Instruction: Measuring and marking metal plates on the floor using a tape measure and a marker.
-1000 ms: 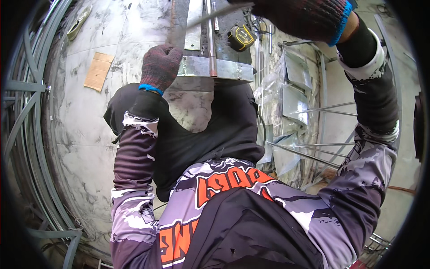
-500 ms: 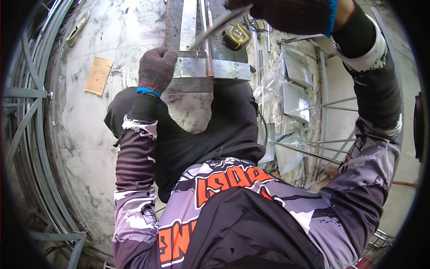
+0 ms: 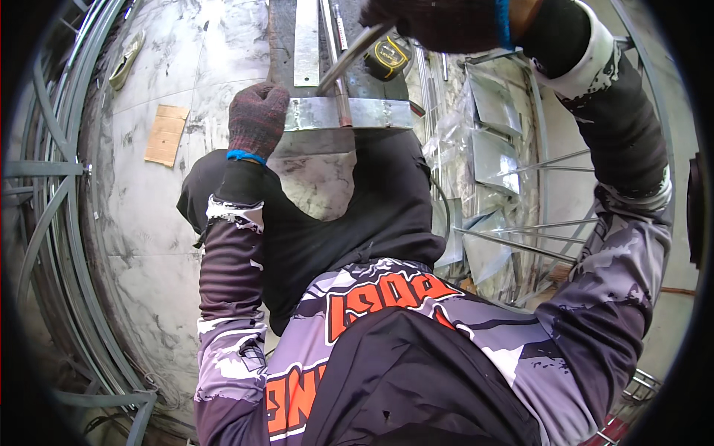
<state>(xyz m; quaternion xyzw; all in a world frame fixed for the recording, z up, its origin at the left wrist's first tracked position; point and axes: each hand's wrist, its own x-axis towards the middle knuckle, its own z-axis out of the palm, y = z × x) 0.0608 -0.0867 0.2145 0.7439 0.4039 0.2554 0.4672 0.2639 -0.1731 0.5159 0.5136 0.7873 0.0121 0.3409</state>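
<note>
My left hand [image 3: 258, 119], in a dark knit glove with a blue cuff, is closed at the left end of a bent galvanized metal strip [image 3: 312, 114]. The strip lies crosswise at the near edge of a dark board [image 3: 282, 52]. At the top of the view my right hand [image 3: 446, 24], gloved alike, is wrapped round a grey metal rod [image 3: 357, 53]. Its lower end slants down to just behind the strip; whether they touch I cannot tell. A flat metal bar [image 3: 306, 44] and a thin metal tube [image 3: 342, 100] lie lengthwise on the board, the tube crossing the strip.
A black and yellow tape measure [image 3: 387, 58] sits on the board's right side. Cardboard [image 3: 166, 135] and a shoe [image 3: 128, 61] are on the floor at left, beside long metal profiles [image 3: 67, 223]. Sheet metal pieces [image 3: 494, 160] and metal rods [image 3: 513, 249] lie at right.
My right hand has moved left, carrying the rod, which now slants more steeply with its lower end closer to the strip. My left hand stays at the strip's end.
</note>
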